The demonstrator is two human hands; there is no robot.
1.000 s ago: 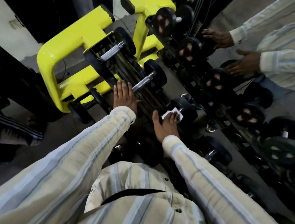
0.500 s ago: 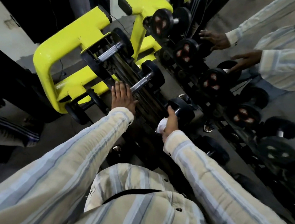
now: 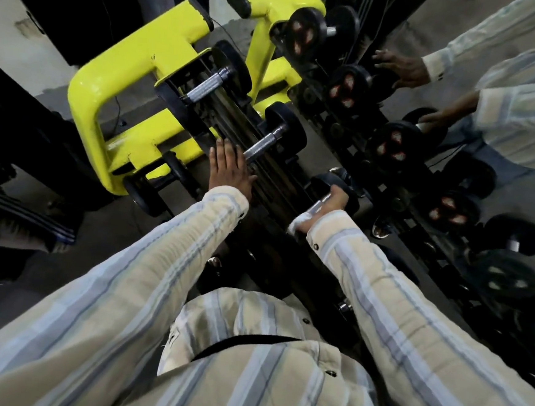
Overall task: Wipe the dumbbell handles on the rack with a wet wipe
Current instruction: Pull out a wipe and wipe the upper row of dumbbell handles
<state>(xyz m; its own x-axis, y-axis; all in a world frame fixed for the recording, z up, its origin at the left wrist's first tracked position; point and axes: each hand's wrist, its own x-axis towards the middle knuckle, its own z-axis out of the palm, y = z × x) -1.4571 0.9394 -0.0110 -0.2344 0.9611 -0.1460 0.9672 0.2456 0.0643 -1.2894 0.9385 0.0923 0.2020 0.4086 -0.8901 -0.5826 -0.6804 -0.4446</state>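
The black dumbbell rack (image 3: 271, 177) runs diagonally under me. My right hand (image 3: 330, 207) is wrapped around the chrome handle (image 3: 318, 205) of the nearest dumbbell, with the white wet wipe (image 3: 298, 223) bunched under the palm near my wrist. Flat and with fingers spread, my left hand (image 3: 229, 167) rests on the rack's rails beside a second dumbbell's knurled handle (image 3: 262, 144). A third dumbbell handle (image 3: 208, 84) lies farther up the rack.
The rack's yellow frame (image 3: 108, 94) curves to the left. A mirror on the right reflects the dumbbells (image 3: 389, 148) and my sleeves (image 3: 522, 123). A person's foot in a striped trouser leg (image 3: 24, 225) stands at the far left on the grey floor.
My right hand has slid the wipe back along the near handle toward me, then closed around the bar. My left hand has stayed on the rails.
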